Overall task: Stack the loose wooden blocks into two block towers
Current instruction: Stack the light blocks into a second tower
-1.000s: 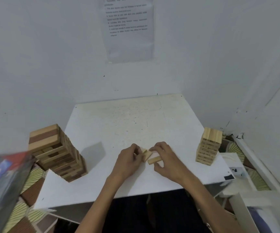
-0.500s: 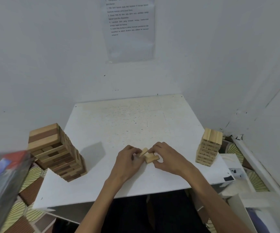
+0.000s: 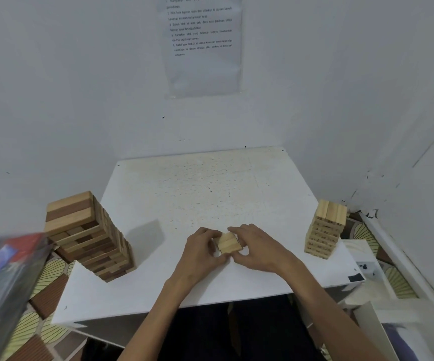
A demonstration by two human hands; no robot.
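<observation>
A white-walled corner closes in the scene, with a printed sheet (image 3: 205,69) taped to the wall far ahead of both hands. Under the hands lies a white table (image 3: 210,183), its top scuffed and speckled.

Well out to the left of the left hand stands the large tower (image 3: 85,235), built of light and dark wood in crossed layers, upright at the table's left edge. Well out to the right of the right hand stands the small tower (image 3: 325,230) of pale wood, also upright.

The left hand (image 3: 200,252) and right hand (image 3: 260,250) meet near the table's front edge, fingers curled inward from either side. Between them they pinch a few loose blocks (image 3: 228,244), pressed side by side into a flat layer resting on or just above the table.

Both towers look mostly built. The squared-up layer, the only unstacked wood visible, probably goes on the small tower.
</observation>
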